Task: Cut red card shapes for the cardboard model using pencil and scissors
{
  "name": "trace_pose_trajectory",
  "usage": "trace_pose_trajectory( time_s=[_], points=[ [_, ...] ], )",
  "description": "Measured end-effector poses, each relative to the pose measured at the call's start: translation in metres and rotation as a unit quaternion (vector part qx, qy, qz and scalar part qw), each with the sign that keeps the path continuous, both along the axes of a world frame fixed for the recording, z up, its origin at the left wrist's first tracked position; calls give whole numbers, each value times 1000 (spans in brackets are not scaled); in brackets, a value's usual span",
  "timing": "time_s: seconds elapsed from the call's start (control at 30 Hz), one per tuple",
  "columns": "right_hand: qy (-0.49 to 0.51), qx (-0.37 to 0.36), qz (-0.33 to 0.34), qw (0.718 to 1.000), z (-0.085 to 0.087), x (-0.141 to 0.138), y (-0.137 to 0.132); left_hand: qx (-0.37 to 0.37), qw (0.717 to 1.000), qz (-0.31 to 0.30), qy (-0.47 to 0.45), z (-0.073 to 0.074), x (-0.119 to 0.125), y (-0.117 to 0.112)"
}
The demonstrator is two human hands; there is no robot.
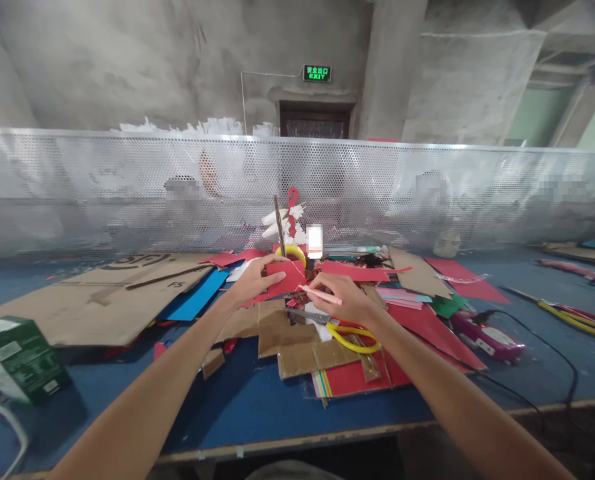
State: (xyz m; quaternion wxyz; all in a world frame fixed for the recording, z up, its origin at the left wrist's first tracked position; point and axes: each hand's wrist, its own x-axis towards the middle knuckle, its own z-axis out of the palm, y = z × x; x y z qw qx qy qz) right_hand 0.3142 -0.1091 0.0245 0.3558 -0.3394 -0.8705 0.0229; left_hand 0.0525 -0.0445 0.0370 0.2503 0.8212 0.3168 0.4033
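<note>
My left hand [254, 281] is closed on a piece of red paper [288, 281], its thumb lying across the front. In my right hand [347, 293], the fingers are wrapped round a slim pale pink pen [323, 294]. The pen's tip touches or nearly touches the lower right edge of the red paper. Just below my right hand lie scissors [353, 337] with yellow handles, their blades pointing left over cardboard scraps [314, 353]. A roll of yellow tape [295, 252] stands right behind the red paper.
A large cardboard sheet [102, 293] and blue card [193, 299] lie left, with a green box [24, 360] nearer. Red sheets [422, 327], a purple device [487, 338] with a black cable, and yellow-handled cutters [572, 317] lie right. A perforated metal screen [127, 193] stands behind.
</note>
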Motion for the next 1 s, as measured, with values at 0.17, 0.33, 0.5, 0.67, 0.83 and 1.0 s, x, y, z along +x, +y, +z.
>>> trace_pose_trajectory(
  time_s=[0.17, 0.33, 0.5, 0.67, 0.83, 1.0],
  points=[
    [-3, 3, -5, 1000, -1, -1, 2, -7, 1000, -3, -1, 0, 0, -1],
    [67, 5, -30, 997, -1, 4, 4, 14, 1000, 18, 9, 2, 2, -5],
    [10, 11, -11, 1000, -1, -2, 1, 25, 999, 14, 14, 2, 1, -3],
    [4, 7, -19, 1000, 0, -1, 0, 25, 999, 16, 12, 1, 2, -4],
    [45, 12, -30, 998, -1, 3, 3, 26, 999, 18, 15, 3, 2, -6],
    [-13, 2, 6, 1000, -2, -6, -1, 38, 999, 18, 22, 4, 2, -5]
  ],
)
